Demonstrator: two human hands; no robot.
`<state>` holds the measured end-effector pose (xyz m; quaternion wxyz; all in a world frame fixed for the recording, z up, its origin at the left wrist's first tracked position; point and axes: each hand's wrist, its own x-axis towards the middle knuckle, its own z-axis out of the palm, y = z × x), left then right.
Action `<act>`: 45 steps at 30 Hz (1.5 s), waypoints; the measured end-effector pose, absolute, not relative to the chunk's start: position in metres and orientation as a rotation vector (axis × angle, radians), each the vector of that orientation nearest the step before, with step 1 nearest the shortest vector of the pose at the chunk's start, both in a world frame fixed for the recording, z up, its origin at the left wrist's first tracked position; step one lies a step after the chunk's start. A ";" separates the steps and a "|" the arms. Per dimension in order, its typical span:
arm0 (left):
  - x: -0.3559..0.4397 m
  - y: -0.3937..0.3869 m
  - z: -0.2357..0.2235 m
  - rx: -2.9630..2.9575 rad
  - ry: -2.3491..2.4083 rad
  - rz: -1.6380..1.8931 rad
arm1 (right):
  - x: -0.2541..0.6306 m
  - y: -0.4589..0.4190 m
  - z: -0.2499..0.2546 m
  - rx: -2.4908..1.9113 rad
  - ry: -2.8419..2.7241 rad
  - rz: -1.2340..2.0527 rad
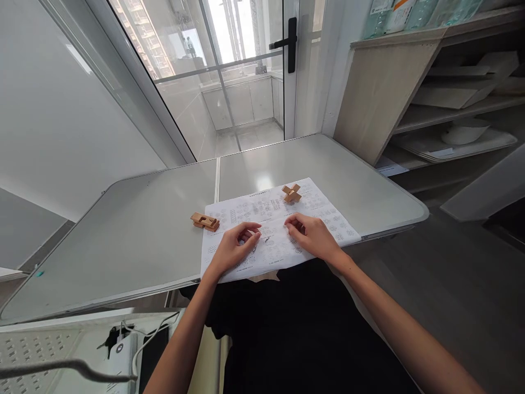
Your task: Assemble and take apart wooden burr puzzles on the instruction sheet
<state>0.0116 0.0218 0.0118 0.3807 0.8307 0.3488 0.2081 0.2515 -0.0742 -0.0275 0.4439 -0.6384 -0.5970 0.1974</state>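
A large white sheet [268, 219] printed with small line diagrams lies on the table near its front edge. My left hand [238, 246] rests on the left part of the sheet, its fingers loosely curved and apart from the thumb, holding nothing. On the right part of the sheet is my right hand [310, 235], with bent fingers, a gap to the thumb and nothing visible in it. Beyond the right hand, a cross-shaped wooden interlocking puzzle [291, 193] sits on the sheet. Several notched wooden puzzle pieces [205, 221] lie stacked at the sheet's left edge.
The grey folding table [164, 202] has a seam across it. Behind it stands a glass door [229, 71] with a black handle [290, 45]. A wooden shelf unit [385, 93] is at the right. At lower left, a white power bank [122, 355] with cables rests on a light-coloured surface.
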 end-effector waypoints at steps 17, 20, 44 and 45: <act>0.012 0.022 0.011 2.128 0.891 0.538 | 0.252 -0.073 -0.029 -1.582 -1.496 0.479; 0.012 0.023 0.011 2.131 0.888 0.534 | 0.252 -0.073 -0.029 -1.586 -1.501 0.473; 0.013 0.023 0.010 2.134 0.882 0.546 | 0.253 -0.073 -0.030 -1.588 -1.518 0.454; 0.013 0.023 0.010 2.137 0.880 0.546 | 0.253 -0.073 -0.030 -1.589 -1.520 0.452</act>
